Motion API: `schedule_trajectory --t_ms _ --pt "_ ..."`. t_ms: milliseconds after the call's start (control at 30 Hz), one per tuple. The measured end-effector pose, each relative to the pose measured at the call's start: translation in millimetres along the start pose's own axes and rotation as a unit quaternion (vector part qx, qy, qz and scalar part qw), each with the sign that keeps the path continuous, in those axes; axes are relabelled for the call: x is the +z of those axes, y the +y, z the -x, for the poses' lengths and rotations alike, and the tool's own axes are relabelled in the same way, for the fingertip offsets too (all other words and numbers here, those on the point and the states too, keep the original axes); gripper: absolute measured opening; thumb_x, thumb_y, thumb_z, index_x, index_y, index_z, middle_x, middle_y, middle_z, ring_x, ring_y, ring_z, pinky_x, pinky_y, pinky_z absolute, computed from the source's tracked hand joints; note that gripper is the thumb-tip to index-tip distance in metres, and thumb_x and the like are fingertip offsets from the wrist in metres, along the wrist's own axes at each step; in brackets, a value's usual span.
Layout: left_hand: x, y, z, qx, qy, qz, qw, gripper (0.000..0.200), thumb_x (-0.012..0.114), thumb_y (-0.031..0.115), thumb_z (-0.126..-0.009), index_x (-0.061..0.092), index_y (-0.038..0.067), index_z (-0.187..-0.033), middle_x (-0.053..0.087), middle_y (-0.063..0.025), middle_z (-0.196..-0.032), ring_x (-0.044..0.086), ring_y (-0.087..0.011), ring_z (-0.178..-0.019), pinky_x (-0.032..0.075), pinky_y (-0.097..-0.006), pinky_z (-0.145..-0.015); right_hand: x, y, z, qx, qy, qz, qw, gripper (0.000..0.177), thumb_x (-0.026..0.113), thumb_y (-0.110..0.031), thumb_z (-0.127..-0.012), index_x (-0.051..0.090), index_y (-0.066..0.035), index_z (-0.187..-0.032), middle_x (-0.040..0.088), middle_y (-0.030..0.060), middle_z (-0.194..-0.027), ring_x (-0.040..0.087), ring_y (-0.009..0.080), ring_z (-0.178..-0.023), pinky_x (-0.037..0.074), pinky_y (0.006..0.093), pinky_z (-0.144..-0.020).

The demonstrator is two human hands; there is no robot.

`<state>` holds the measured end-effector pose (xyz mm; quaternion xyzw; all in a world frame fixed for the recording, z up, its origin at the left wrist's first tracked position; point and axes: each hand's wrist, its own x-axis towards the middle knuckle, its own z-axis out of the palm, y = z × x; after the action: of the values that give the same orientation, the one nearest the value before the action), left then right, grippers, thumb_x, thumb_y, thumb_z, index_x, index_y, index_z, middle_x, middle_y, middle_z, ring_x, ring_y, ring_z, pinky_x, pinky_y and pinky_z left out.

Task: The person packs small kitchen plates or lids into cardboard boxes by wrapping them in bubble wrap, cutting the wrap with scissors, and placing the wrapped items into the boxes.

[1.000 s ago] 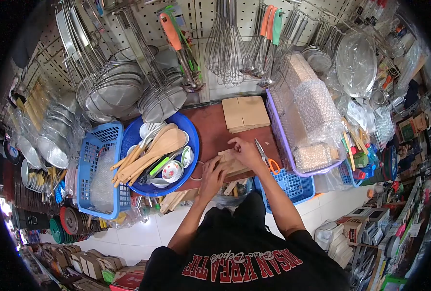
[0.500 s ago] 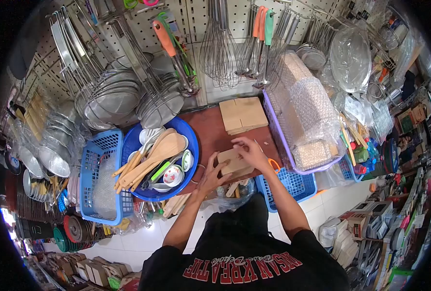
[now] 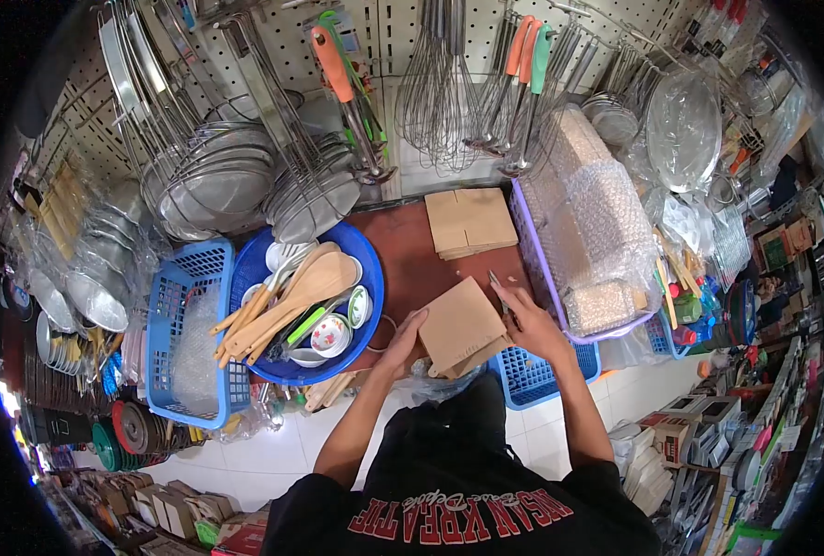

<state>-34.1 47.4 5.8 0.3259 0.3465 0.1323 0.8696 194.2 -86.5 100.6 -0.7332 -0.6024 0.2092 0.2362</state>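
Observation:
A brown cardboard piece (image 3: 461, 317) is tilted in front of me at the table's near edge, with slits along its lower right side. My left hand (image 3: 401, 345) is closed on its left edge, the thumb on top and the other fingers partly hidden. On the right side, my right hand (image 3: 534, 324) is closed around scissors (image 3: 494, 278); their narrow metal tip points away from me and the handles are hidden in the palm. A stack of similar cut cardboard pieces (image 3: 472, 221) lies farther back on the red-brown table (image 3: 398, 248).
To the left, a blue bowl (image 3: 372, 269) holds wooden spatulas (image 3: 312, 295) and small floral bowls, beside a blue basket (image 3: 236, 394). A purple basket (image 3: 542, 264) with bubble-wrapped boxes stands right. Another blue basket (image 3: 528, 375) sits below my right hand. Whisks (image 3: 440, 102) and strainers (image 3: 217, 185) hang behind.
The cardboard has turned and now tilts with its broad face up. My right hand has moved right, off the cardboard, and now holds scissors; the orange handle loop seen beside it earlier is hidden.

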Motion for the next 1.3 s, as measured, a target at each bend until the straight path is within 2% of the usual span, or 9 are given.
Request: schedule_trajectory --t_ms 333,467,633,733,900,933,1000,1033,1300 --pt "-18.9 -6.3 -8.4 -0.101 -0.073 0.03 0.992 0.063 0.042 0.057 -0.099 0.041 0.015 -0.146 0.044 -0.0055 -0.147 0.045 -0.0209 -0.131 0.034 -0.0394 -0.11 16.0 11.7 -9.8 -0.102 -0.065 0.095 0.988 0.075 0.072 -0.009 -0.075 0.041 -0.021 -0.142 0.044 0.0122 -0.14 0.061 0.0392 -0.107 0.054 0.0476 -0.086" --pt "-43.4 -25.2 -28.0 -0.131 -0.075 0.129 0.98 0.065 0.037 0.058 -0.1 0.036 0.015 -0.148 0.043 -0.0092 -0.146 0.048 -0.0274 -0.127 0.039 -0.043 -0.106 28.4 25.9 -18.9 -0.002 -0.072 0.051 0.996 0.077 0.079 -0.019 -0.069 0.044 -0.018 -0.138 0.049 0.0153 -0.135 0.058 0.0403 -0.112 0.052 0.0476 -0.089" --pt "-41.8 -59.1 -28.7 -0.015 0.057 0.228 0.972 0.058 0.044 0.039 -0.103 0.034 -0.009 -0.135 0.041 -0.0251 -0.137 0.046 -0.0364 -0.129 0.04 -0.0452 -0.113 59.5 73.4 -41.6 -0.054 -0.071 -0.079 0.993 0.091 0.086 -0.033 -0.065 0.042 -0.009 -0.14 0.052 0.0184 -0.135 0.054 0.0403 -0.12 0.046 0.0449 -0.1" --pt "-25.4 -65.3 -7.1 -0.063 0.089 0.322 0.94 0.054 0.041 0.035 -0.104 0.033 -0.007 -0.137 0.044 -0.0244 -0.135 0.047 -0.0379 -0.128 0.041 -0.0455 -0.112 70.0 90.8 -48.5 -0.025 -0.11 -0.029 0.993 0.095 0.087 -0.035 -0.063 0.04 -0.005 -0.14 0.052 0.0203 -0.137 0.055 0.04 -0.12 0.045 0.0442 -0.101" --pt "24.3 -38.4 44.5 -0.072 -0.071 -0.021 0.995 0.037 0.044 0.025 -0.103 0.052 0.005 -0.133 0.057 -0.0136 -0.127 0.066 -0.0305 -0.107 0.053 -0.0376 -0.086 65.1 91.6 -56.6 0.003 -0.151 -0.087 0.985 0.093 0.085 -0.032 -0.064 0.04 -0.007 -0.141 0.057 0.0225 -0.131 0.057 0.0393 -0.117 0.047 0.044 -0.098" --pt "38.0 -26.9 48.3 0.025 -0.059 -0.14 0.988 0.033 0.045 0.021 -0.102 0.055 0.005 -0.129 0.059 -0.0132 -0.123 0.066 -0.0298 -0.104 0.053 -0.0371 -0.084 60.5 85.9 -57.8 0.002 -0.159 -0.09 0.983 0.093 0.084 -0.031 -0.064 0.04 -0.007 -0.142 0.058 0.0228 -0.13 0.058 0.0391 -0.116 0.047 0.0438 -0.098" --pt "57.0 -6.9 44.5 0.217 -0.029 -0.366 0.904 0.028 0.048 0.013 -0.099 0.061 0.004 -0.122 0.064 -0.0124 -0.114 0.068 -0.0284 -0.099 0.054 -0.0361 -0.081 59.4 80.0 -61.0 0.04 -0.189 -0.067 0.979 0.092 0.083 -0.031 -0.065 0.039 -0.008 -0.142 0.059 0.0227 -0.128 0.059 0.0386 -0.116 0.048 0.0437 -0.097" --pt "60.4 5.9 34.8 0.365 0.026 -0.495 0.788 0.024 0.053 0.005 -0.094 0.066 0.003 -0.114 0.066 -0.0138 -0.103 0.068 -0.0304 -0.092 0.054 -0.0366 -0.078 58.5 78.7 -61.5 0.059 -0.204 -0.054 0.976 0.091 0.083 -0.031 -0.065 0.039 -0.008 -0.142 0.059 0.0227 -0.128 0.059 0.0383 -0.115 0.048 0.0436 -0.097" --pt "30.8 6.7 -15.1 0.321 0.132 -0.693 0.632 0.066 0.071 0.033 -0.082 0.049 0.005 -0.138 0.042 -0.0178 -0.144 0.039 -0.0357 -0.134 0.032 -0.0516 -0.111 53.6 65.4 -57.1 0.032 -0.2 -0.073 0.976 0.092 0.077 -0.023 -0.068 0.033 -0.011 -0.148 0.056 0.0236 -0.132 0.056 0.0381 -0.12 0.048 0.0425 -0.098"
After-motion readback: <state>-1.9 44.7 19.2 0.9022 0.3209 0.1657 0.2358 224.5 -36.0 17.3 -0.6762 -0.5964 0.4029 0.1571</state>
